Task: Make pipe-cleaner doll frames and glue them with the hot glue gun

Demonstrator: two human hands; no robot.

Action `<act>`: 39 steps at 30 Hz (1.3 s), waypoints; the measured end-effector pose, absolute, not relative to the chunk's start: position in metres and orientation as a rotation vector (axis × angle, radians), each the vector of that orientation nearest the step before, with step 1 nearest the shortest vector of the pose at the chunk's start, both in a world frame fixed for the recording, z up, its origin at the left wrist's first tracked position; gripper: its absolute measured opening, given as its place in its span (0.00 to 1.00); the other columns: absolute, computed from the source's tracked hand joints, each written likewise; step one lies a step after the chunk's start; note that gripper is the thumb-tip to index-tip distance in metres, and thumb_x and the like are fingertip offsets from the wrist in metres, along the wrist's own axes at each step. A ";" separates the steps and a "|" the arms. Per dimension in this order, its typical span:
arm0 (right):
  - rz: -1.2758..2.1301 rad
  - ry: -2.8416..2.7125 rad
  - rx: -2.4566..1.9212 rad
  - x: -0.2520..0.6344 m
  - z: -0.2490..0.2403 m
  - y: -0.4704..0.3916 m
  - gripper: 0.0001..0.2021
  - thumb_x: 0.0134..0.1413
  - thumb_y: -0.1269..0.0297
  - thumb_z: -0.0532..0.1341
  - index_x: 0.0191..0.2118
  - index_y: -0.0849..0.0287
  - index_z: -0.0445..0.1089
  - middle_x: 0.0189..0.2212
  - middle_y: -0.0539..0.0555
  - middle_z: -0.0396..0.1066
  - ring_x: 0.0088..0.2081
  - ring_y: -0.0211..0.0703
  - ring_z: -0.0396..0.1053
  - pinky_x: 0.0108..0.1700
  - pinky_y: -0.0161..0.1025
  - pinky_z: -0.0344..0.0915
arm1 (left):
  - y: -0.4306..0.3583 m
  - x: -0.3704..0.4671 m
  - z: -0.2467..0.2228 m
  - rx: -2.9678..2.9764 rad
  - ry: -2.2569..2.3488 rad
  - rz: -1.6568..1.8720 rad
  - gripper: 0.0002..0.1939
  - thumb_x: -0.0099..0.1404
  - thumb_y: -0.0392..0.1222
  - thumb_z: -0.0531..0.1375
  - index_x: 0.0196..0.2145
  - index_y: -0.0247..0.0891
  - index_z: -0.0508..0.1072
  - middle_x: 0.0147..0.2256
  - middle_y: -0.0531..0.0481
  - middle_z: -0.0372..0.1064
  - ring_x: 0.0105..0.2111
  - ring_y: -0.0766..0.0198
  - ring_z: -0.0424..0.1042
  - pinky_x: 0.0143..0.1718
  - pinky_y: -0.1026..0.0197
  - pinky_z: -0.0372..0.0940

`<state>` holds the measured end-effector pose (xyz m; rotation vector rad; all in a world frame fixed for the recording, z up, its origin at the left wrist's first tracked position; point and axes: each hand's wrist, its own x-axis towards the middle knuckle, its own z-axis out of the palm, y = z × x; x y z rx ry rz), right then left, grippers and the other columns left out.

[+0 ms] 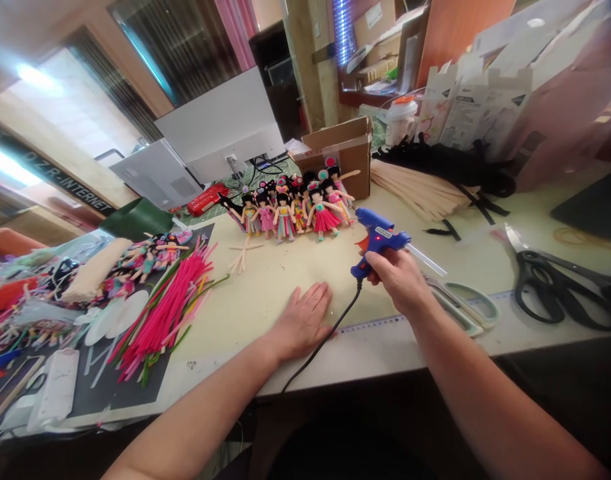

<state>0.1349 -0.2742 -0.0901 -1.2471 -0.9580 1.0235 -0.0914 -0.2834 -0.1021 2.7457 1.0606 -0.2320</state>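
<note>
My right hand grips a blue hot glue gun by its handle; a clear glue stick pokes out of its rear and a small red light glows on its side. Its black cord runs down over the table's front edge. Flat on the pale table mat lies my left hand, fingers stretched out, holding nothing. Beyond the hands stands a group of small dolls with black hair and bright dresses. A bare beige doll body lies left of them.
Pink and green pipe cleaners lie in a bundle at left, beside heaped dolls and craft scraps. At right are pale-handled scissors, black-handled scissors and beige strips. Behind the dolls stand a cardboard box and a monitor.
</note>
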 end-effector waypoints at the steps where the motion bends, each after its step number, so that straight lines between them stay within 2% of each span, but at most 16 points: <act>1: 1.017 -0.955 -1.252 0.136 -0.091 -0.274 0.12 0.51 0.59 0.60 0.34 0.64 0.70 0.24 0.53 0.70 0.20 0.34 0.62 0.22 0.33 0.61 | -0.278 -0.087 -0.101 2.722 1.065 -0.199 0.35 0.69 0.56 0.43 0.67 0.36 0.41 0.68 0.41 0.35 0.67 0.55 0.35 0.64 0.41 0.36; 5: 1.001 -0.934 -1.275 0.138 -0.092 -0.273 0.13 0.50 0.58 0.60 0.34 0.64 0.71 0.24 0.53 0.70 0.20 0.34 0.63 0.22 0.34 0.62 | -0.265 -0.079 -0.098 2.614 1.130 -0.070 0.33 0.70 0.57 0.39 0.67 0.40 0.43 0.67 0.42 0.40 0.67 0.56 0.39 0.64 0.41 0.40; 10: 1.011 -0.937 -1.271 0.136 -0.091 -0.274 0.13 0.50 0.58 0.60 0.36 0.64 0.71 0.25 0.53 0.70 0.20 0.34 0.63 0.22 0.34 0.62 | -0.270 -0.073 -0.105 2.617 1.215 -0.069 0.33 0.69 0.57 0.41 0.66 0.37 0.44 0.67 0.42 0.39 0.67 0.53 0.39 0.63 0.38 0.38; 13: 1.014 -0.939 -1.274 0.136 -0.090 -0.275 0.13 0.50 0.58 0.60 0.35 0.64 0.70 0.24 0.53 0.70 0.20 0.34 0.63 0.22 0.34 0.62 | -0.283 -0.075 -0.104 2.642 1.181 -0.085 0.31 0.70 0.54 0.43 0.66 0.41 0.45 0.67 0.44 0.40 0.67 0.54 0.39 0.63 0.38 0.39; 19: 1.014 -0.950 -1.262 0.136 -0.091 -0.275 0.13 0.50 0.57 0.60 0.35 0.63 0.70 0.24 0.52 0.70 0.20 0.35 0.63 0.23 0.34 0.62 | -0.292 -0.087 -0.099 2.569 1.113 0.016 0.25 0.70 0.49 0.45 0.63 0.45 0.54 0.64 0.48 0.51 0.65 0.56 0.47 0.63 0.42 0.43; 23: 1.015 -0.959 -1.264 0.136 -0.090 -0.276 0.14 0.50 0.57 0.60 0.36 0.64 0.70 0.25 0.53 0.70 0.20 0.35 0.63 0.23 0.34 0.62 | -0.280 -0.082 -0.105 2.501 1.243 0.298 0.20 0.66 0.45 0.53 0.55 0.45 0.66 0.56 0.48 0.64 0.56 0.58 0.61 0.59 0.52 0.54; 26: 1.019 -0.950 -1.284 0.136 -0.089 -0.276 0.14 0.50 0.58 0.60 0.36 0.64 0.70 0.26 0.53 0.70 0.20 0.34 0.63 0.23 0.34 0.62 | -0.274 -0.075 -0.108 2.456 1.391 0.349 0.18 0.58 0.49 0.62 0.47 0.47 0.73 0.48 0.50 0.68 0.48 0.56 0.65 0.52 0.52 0.59; 28: 1.021 -0.942 -1.295 0.136 -0.088 -0.276 0.13 0.50 0.58 0.60 0.36 0.64 0.70 0.26 0.53 0.70 0.20 0.34 0.62 0.23 0.34 0.62 | -0.273 -0.073 -0.107 2.431 1.460 0.340 0.21 0.54 0.51 0.65 0.46 0.48 0.73 0.45 0.50 0.67 0.46 0.55 0.65 0.50 0.51 0.60; 31: 1.027 -0.947 -1.295 0.135 -0.088 -0.276 0.13 0.50 0.58 0.60 0.36 0.64 0.70 0.24 0.52 0.69 0.20 0.34 0.62 0.23 0.34 0.62 | -0.272 -0.071 -0.106 2.397 1.486 0.351 0.21 0.51 0.52 0.66 0.45 0.49 0.74 0.44 0.50 0.67 0.45 0.56 0.64 0.48 0.51 0.59; 37: 1.021 -0.958 -1.289 0.135 -0.090 -0.275 0.13 0.50 0.59 0.59 0.36 0.64 0.70 0.24 0.52 0.69 0.20 0.34 0.62 0.22 0.33 0.61 | -0.266 -0.064 -0.112 2.288 1.436 0.500 0.05 0.56 0.45 0.65 0.31 0.44 0.75 0.36 0.53 0.69 0.41 0.61 0.65 0.47 0.56 0.59; 39: 1.014 -0.955 -1.299 0.135 -0.090 -0.275 0.12 0.50 0.59 0.59 0.35 0.65 0.70 0.24 0.53 0.70 0.20 0.34 0.62 0.22 0.33 0.61 | -0.263 -0.062 -0.115 2.285 1.408 0.535 0.03 0.57 0.42 0.64 0.28 0.43 0.74 0.34 0.53 0.69 0.40 0.62 0.65 0.46 0.57 0.58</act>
